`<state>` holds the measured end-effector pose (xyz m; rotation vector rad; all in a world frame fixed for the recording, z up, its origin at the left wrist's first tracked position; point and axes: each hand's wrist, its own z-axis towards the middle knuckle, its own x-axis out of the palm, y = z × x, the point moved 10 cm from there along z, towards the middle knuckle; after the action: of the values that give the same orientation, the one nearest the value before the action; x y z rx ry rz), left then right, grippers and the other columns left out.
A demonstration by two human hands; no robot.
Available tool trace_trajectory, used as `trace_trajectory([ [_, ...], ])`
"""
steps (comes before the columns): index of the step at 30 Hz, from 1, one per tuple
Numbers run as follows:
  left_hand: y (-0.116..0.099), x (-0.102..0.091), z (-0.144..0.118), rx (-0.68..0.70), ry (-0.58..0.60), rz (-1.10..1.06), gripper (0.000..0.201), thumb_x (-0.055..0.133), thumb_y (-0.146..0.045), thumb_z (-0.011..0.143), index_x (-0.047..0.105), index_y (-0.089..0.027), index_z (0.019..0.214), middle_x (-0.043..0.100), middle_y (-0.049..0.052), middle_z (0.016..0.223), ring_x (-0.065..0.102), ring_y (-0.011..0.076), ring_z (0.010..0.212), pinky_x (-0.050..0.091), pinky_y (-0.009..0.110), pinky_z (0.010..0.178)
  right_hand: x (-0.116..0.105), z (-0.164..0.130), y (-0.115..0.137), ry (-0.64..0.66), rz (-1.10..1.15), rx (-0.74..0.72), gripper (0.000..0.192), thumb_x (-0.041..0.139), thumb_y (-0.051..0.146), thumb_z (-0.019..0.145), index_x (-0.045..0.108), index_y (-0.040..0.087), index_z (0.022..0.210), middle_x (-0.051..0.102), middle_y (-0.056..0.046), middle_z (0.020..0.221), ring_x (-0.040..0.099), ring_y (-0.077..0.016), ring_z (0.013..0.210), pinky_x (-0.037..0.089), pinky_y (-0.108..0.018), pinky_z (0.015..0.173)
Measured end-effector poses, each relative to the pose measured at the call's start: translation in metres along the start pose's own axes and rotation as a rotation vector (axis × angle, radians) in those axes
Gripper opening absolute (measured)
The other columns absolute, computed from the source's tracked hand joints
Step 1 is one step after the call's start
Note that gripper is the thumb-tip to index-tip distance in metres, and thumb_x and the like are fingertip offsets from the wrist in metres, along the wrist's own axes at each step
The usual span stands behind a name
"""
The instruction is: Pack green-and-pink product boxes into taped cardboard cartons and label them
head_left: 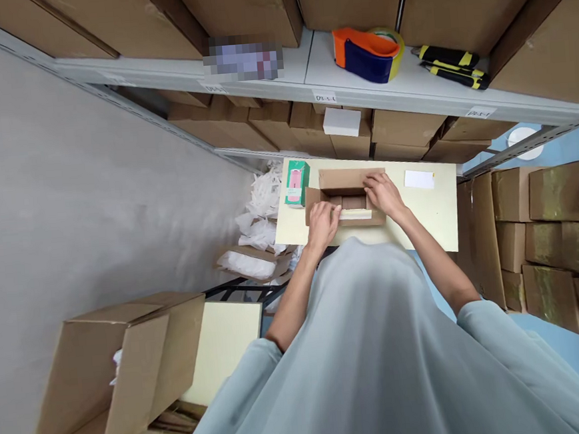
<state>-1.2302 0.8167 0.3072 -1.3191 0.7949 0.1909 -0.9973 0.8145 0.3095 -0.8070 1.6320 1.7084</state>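
Well, both my hands at open carton [345,180], plain brown cardboard, on smooth pale-yellow table [441,228]. Left hand [324,221] on left side, fingers bent, bunched; right hand [384,193] at right edge, fingertips curled over. Whether either pinches cardboard, cannot tell: undersides hidden. Carton's inside shadowed, hard to make out; pale strip [355,214] along near wall. Blocky green box [294,186] left, flat white rectangle [419,179] right. Shelf item [243,58] pixelated beyond reading. Shirt [378,330] hides part of table's near edge.
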Motion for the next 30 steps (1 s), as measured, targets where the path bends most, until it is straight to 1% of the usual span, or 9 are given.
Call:
trace_trajectory([
  [2,0.003,-0.004,-0.013,0.012,0.003,-0.002,0.03,0.058,-0.042,0.112,0.071,-0.027,0.09,0.076,0.01,0.106,0.071,0.0319,0.12,0.041,0.059,0.134,0.01,0.006,-0.009,0.027,-0.014,0.014,0.037,0.066,0.042,0.109,0.08,0.019,0.133,0.066,-0.018,0.16,0.058,-0.0418,0.143,0.049,-0.066,0.127],
  [5,0.009,-0.004,-0.033,0.021,0.069,0.032,0.019,0.079,-0.037,0.098,0.07,-0.027,0.084,0.078,0.01,0.125,0.064,0.0373,0.143,0.027,0.066,0.142,0.027,0.005,-0.018,0.041,-0.032,0.062,0.052,0.083,0.051,0.098,0.076,0.019,0.139,0.058,-0.022,0.168,0.051,-0.0447,0.153,0.047,-0.07,0.128],
  [8,0.021,0.004,-0.045,-0.005,0.148,0.109,0.028,0.094,-0.028,0.08,0.078,-0.027,0.103,0.065,0.014,0.16,0.038,0.0479,0.169,0.02,0.074,0.143,0.041,0.0,-0.016,0.059,-0.075,0.098,0.068,0.088,0.039,0.091,0.066,0.015,0.151,0.049,-0.027,0.175,0.043,-0.0487,0.162,0.042,-0.075,0.129],
  [10,0.028,0.01,-0.046,-0.016,0.173,0.143,0.033,0.091,-0.024,0.082,0.078,-0.026,0.112,0.059,0.015,0.169,0.03,0.0483,0.174,0.02,0.076,0.142,0.043,-0.005,-0.012,0.079,-0.09,0.106,0.072,0.082,0.026,0.089,0.062,0.012,0.156,0.045,-0.029,0.178,0.04,-0.0501,0.165,0.04,-0.076,0.13],
  [13,0.035,0.016,-0.042,-0.019,0.158,0.177,0.016,0.082,-0.019,0.092,0.077,-0.024,0.105,0.062,0.016,0.166,0.031,0.0452,0.175,0.022,0.074,0.143,0.026,-0.018,-0.011,0.08,-0.046,0.063,0.071,0.068,0.017,0.091,0.06,0.012,0.161,0.047,-0.026,0.178,0.042,-0.0442,0.166,0.04,-0.07,0.135],
  [16,0.038,0.021,-0.038,-0.028,0.138,0.181,0.009,0.08,-0.018,0.094,0.076,-0.024,0.098,0.064,0.017,0.163,0.033,0.0453,0.174,0.022,0.075,0.142,-0.008,-0.044,-0.025,-0.01,-0.01,0.044,0.07,0.057,0.014,0.094,0.059,0.019,0.164,0.045,-0.017,0.181,0.041,-0.0369,0.169,0.038,-0.066,0.139],
  [20,0.042,0.022,-0.033,-0.053,0.107,0.138,0.008,0.08,-0.018,0.094,0.076,-0.025,0.093,0.066,0.015,0.16,0.033,0.0433,0.174,0.023,0.074,0.143,-0.033,-0.089,-0.055,-0.172,-0.067,0.206,0.051,0.053,0.025,0.103,0.069,0.018,0.151,0.046,-0.021,0.179,0.037,-0.0412,0.17,0.035,-0.074,0.137],
  [24,0.044,0.02,-0.028,-0.073,0.068,0.077,0.011,0.081,-0.017,0.092,0.077,-0.027,0.089,0.07,0.013,0.153,0.033,0.0411,0.174,0.025,0.069,0.144,-0.008,-0.116,-0.061,-0.216,-0.024,0.354,0.049,0.066,0.048,0.102,0.072,0.018,0.141,0.049,-0.026,0.176,0.054,-0.046,0.157,0.047,-0.074,0.128],
  [30,0.045,0.016,-0.013,-0.075,0.04,0.042,0.013,0.08,-0.014,0.09,0.077,-0.027,0.087,0.071,0.012,0.148,0.038,0.0424,0.171,0.026,0.068,0.144,0.022,-0.103,-0.072,-0.259,0.176,0.426,0.044,0.064,0.041,0.098,0.065,0.021,0.138,0.069,-0.023,0.149,0.069,-0.0371,0.136,0.057,-0.063,0.118],
])
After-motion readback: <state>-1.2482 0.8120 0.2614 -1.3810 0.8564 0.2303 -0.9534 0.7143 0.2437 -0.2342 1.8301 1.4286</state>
